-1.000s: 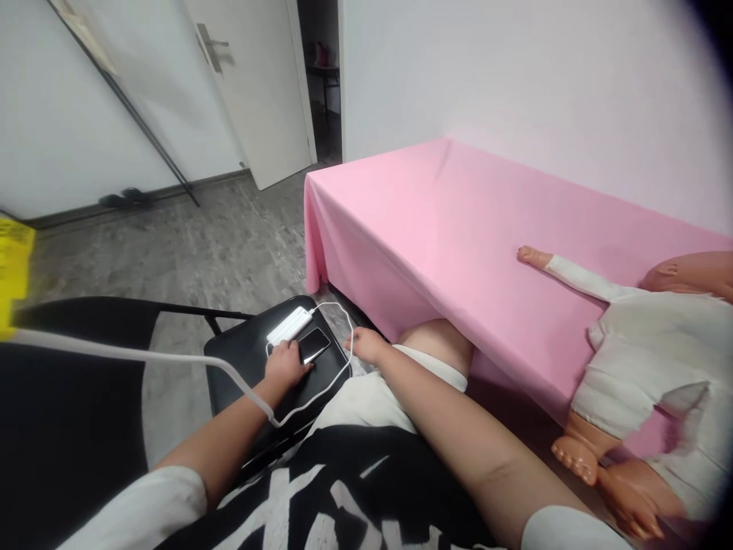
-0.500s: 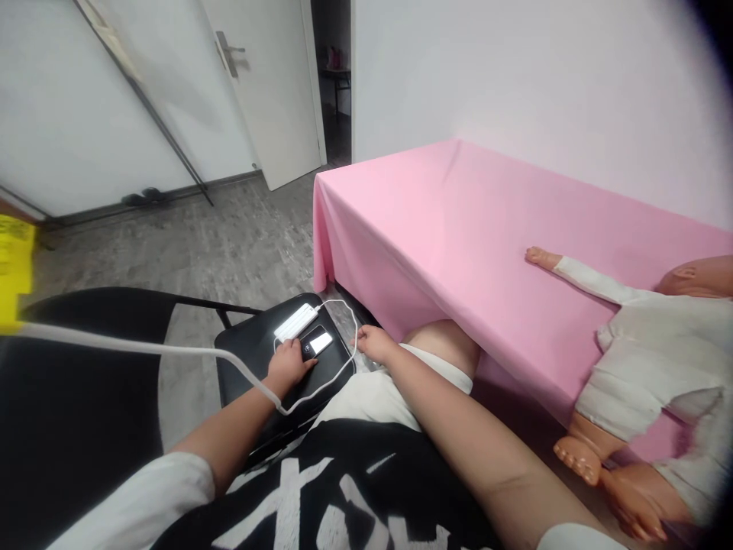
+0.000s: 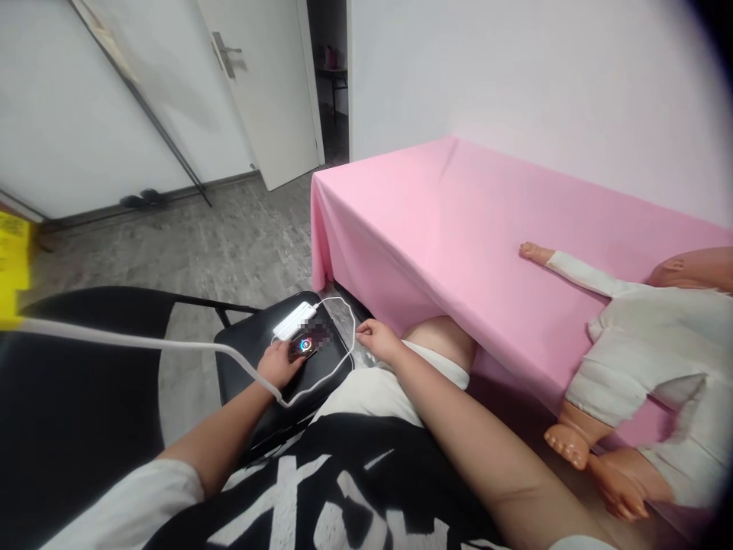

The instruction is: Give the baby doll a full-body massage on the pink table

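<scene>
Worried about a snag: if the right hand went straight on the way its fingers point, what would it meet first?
Likely the white cable looping round the edge of the black chair seat, just ahead of the right hand; depth is unclear, so they may already touch.

Phone point(image 3: 303, 347) screen is waking: dark a second ago, white half a second ago, now glowing with a coloured ring. Left hand point(image 3: 279, 363) is pressing fingertips onto its near end.
</scene>
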{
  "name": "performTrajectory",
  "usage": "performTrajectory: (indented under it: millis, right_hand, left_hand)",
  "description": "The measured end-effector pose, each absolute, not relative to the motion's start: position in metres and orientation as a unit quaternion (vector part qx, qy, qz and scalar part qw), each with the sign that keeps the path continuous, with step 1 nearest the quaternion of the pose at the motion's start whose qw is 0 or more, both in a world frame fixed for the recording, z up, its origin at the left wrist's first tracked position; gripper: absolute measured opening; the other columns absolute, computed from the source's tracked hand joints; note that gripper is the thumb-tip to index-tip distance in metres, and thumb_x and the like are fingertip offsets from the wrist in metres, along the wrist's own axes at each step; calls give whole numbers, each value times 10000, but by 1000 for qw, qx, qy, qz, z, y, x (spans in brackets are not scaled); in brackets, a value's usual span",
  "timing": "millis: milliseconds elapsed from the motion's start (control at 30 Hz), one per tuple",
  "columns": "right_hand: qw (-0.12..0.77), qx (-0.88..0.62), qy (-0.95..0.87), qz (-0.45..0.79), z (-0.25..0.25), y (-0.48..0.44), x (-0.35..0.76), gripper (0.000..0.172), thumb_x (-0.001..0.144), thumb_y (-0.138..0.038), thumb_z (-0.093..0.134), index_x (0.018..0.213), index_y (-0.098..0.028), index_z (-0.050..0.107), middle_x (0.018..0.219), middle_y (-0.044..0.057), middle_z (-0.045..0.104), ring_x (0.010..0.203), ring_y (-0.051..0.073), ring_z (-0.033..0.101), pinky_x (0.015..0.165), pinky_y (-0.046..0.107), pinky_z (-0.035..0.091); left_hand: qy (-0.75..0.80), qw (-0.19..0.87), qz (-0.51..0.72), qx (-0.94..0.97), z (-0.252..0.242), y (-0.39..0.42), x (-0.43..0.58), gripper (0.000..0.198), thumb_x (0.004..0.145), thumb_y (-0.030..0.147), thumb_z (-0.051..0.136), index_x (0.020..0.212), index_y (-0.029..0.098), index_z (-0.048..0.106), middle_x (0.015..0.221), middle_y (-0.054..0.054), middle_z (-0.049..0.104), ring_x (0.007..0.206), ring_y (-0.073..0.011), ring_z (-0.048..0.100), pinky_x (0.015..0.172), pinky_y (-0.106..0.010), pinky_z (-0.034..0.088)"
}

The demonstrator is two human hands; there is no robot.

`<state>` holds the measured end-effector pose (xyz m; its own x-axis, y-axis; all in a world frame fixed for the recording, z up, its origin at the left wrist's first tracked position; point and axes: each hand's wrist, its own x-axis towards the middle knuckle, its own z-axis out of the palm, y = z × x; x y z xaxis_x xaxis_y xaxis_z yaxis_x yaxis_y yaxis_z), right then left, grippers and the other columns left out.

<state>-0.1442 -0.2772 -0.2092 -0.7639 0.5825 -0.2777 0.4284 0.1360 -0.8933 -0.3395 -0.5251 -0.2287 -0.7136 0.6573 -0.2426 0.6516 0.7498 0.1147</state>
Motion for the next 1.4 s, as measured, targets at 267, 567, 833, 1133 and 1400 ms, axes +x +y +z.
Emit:
performTrajectory:
  millis: [267, 567, 833, 1133, 1400]
  right_hand:
    - [108, -323, -732, 590, -202, -277, -130, 261, 824, -389, 725, 986, -188, 686, 767, -27, 644, 620, 94, 509, 598, 215, 392]
    - [138, -292, -725, 608, -176, -284, -115, 256, 832, -362, 718, 1020, -189, 702, 901, 9, 701, 789, 125, 615, 751, 239, 484]
    - [151, -238, -745, 605, -157, -298, -84, 261, 858, -352, 709, 1067, -196, 702, 955, 30, 730, 862, 155, 673, 842, 279, 533]
    - [166, -236, -766, 575, -136, -309, -38, 211, 882, -335, 686, 1050, -209, 712, 989, 46, 743, 878, 174, 672, 841, 298, 534]
    - [227, -304, -660, 649, -151, -312, 9, 290, 863, -435, 737, 1048, -214, 701, 1035, 87, 755, 976, 218, 702, 924, 354, 549]
  left_hand:
    - [909, 93, -9, 405, -234, -503, -342, 755, 837, 554, 673, 1452, 143, 523, 1428, -197, 587, 1327, -378, 522, 1138, -443, 378]
    - [896, 94, -64, 429, -226, -475, -344, 752, 792, 519, 675, 1416, 133, 508, 1275, -238, 676, 1202, -415, 595, 1010, -482, 430]
    - [894, 90, -90, 429, -221, -470, -343, 700, 781, 523, 674, 1345, 131, 537, 1204, -247, 692, 1163, -420, 616, 957, -479, 454]
    - [891, 91, -101, 433, -219, -465, -339, 593, 800, 473, 659, 1270, 125, 564, 1175, -247, 706, 1138, -412, 630, 943, -474, 461]
    - [891, 101, -111, 428, -220, -458, -338, 584, 781, 400, 683, 1279, 122, 555, 1120, -233, 727, 1130, -403, 646, 929, -453, 478]
